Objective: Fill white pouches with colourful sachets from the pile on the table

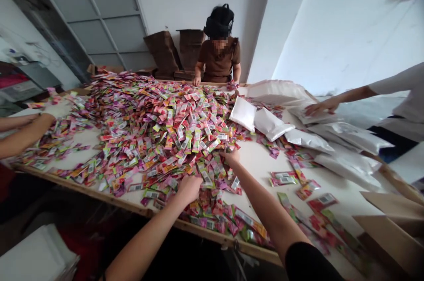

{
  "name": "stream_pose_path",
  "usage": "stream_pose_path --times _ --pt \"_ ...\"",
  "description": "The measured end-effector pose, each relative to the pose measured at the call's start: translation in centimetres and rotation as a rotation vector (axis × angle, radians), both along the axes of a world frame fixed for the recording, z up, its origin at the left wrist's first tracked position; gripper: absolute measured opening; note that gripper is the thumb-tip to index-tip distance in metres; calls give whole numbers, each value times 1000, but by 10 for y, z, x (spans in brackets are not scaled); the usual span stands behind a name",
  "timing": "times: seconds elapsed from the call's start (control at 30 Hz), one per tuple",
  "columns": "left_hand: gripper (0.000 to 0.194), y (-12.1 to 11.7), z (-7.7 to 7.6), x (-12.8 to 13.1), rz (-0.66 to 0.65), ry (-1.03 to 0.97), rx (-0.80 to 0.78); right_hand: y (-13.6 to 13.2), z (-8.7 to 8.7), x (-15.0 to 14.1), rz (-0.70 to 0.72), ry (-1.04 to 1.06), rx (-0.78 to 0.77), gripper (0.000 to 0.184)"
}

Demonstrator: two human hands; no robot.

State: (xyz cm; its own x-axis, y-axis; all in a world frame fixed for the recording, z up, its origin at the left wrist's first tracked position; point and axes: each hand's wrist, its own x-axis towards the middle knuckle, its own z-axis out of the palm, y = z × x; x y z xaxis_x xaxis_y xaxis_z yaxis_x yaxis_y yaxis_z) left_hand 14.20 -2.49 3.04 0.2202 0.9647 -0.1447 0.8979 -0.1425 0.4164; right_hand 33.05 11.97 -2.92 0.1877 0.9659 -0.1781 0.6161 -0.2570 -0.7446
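A big heap of small colourful printed sachets, pink, red, green and purple, covers much of a white-topped table. My left hand is at the near side of the heap, its fingers curled in against the sachets; whether it holds any is hidden. Farther forward and to the right, my right hand reaches into the heap's right edge. Its thumb and fingers close around sachets there, partly out of sight. Loose sachets lie between and below my two hands.
Filled white bags lie on the right, near a co-worker's arm. An open cardboard box stands at lower right. Another person works across the table; a gloved co-worker's hand is at left. A wooden edge borders the table.
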Motion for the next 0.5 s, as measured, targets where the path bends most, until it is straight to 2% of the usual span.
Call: stream_pose_path --times 0.1,0.2,0.23,0.33,0.43,0.5 --pt "15 -16 -12 -7 -60 92 29 -7 8 29 18 -5 -54 34" --pt "7 -21 -10 -25 -149 137 119 -14 22 60 81 -21 -18 24" --pt "12 -20 -10 -30 -152 138 129 -17 25 66 101 -28 3 21" --pt "32 -15 -11 -38 -153 120 79 -31 29 66 153 -36 62 17" --pt "16 -17 -15 -36 -233 176 78 -52 24 52 198 -45 102 22" --pt "12 -20 -15 -35 -262 224 134 -67 19 49 235 -65 111 17"
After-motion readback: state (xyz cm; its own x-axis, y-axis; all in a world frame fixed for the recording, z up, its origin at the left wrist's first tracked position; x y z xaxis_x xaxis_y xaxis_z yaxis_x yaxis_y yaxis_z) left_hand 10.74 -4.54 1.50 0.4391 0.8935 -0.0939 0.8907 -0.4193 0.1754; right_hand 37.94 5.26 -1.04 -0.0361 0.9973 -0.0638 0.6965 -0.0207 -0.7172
